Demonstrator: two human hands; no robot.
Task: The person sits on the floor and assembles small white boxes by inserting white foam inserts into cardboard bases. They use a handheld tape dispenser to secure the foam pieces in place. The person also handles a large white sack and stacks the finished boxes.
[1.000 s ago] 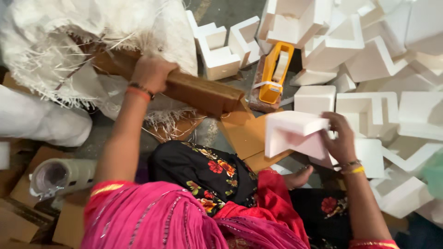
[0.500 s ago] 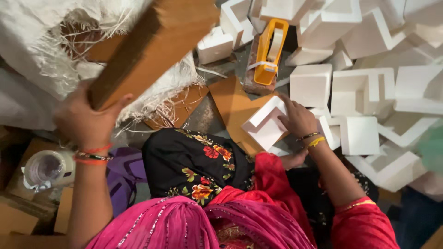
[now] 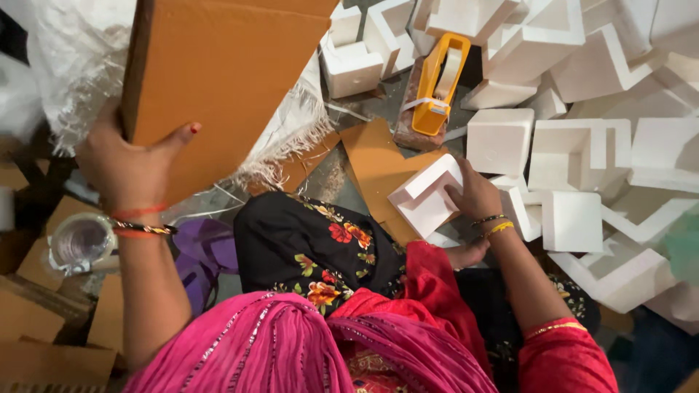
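Note:
My left hand (image 3: 127,171) grips the lower edge of a large brown cardboard box (image 3: 218,80) and holds it raised at the upper left, close to the camera. My right hand (image 3: 473,193) is closed on a white foam corner piece (image 3: 426,196) that rests near my knee on a flat brown cardboard sheet (image 3: 375,164). I sit on the floor in black floral trousers and a pink garment.
Several white foam corner pieces (image 3: 575,153) cover the floor at the right and top. An orange tape dispenser (image 3: 437,84) lies at top centre. A white woven sack (image 3: 73,65) sits behind the box. A tape roll (image 3: 80,244) and flat cardboard pieces (image 3: 36,320) lie at left.
My left hand has lifted the cardboard box up and toward the camera. My right hand has brought the foam piece down and left onto the cardboard sheet near my knee.

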